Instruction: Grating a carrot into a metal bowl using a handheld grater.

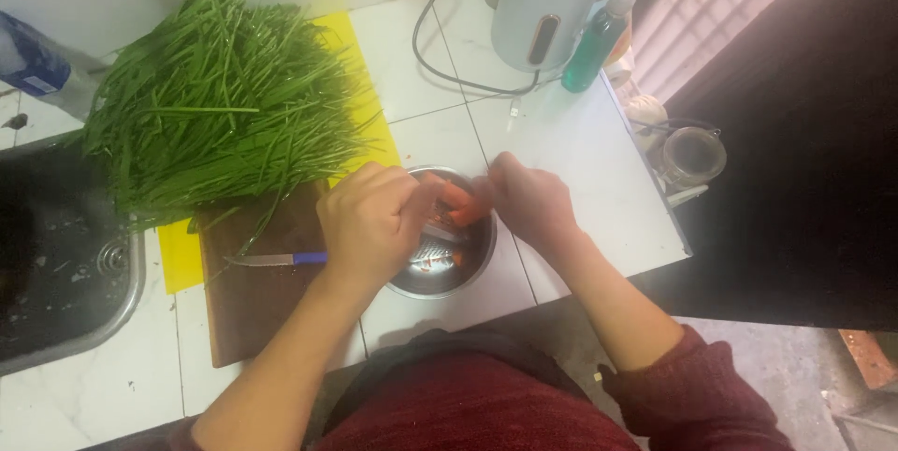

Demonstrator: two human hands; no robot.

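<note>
Fingers of the left hand (pixel 369 222) and right hand (pixel 528 200) are closed on an orange carrot (pixel 458 203), held over the steel bowl (pixel 477 269); this looks like peeling or grating, calling for steady strokes. The bowl on the bench (pixel 580 180) holds orange scraps; a knife (pixel 276 260) lies beside the greens (pixel 224 95).

The left hand (pixel 372 223) and right hand (pixel 527 198) cover most of the orange piece (pixel 458 203) and part of the steel bowl (pixel 468 269). The knife (pixel 276 260) handle disappears under the left hand. The sink (pixel 56 254) and a blue-labelled package (pixel 33 63) are cut off at the left edge.
</note>
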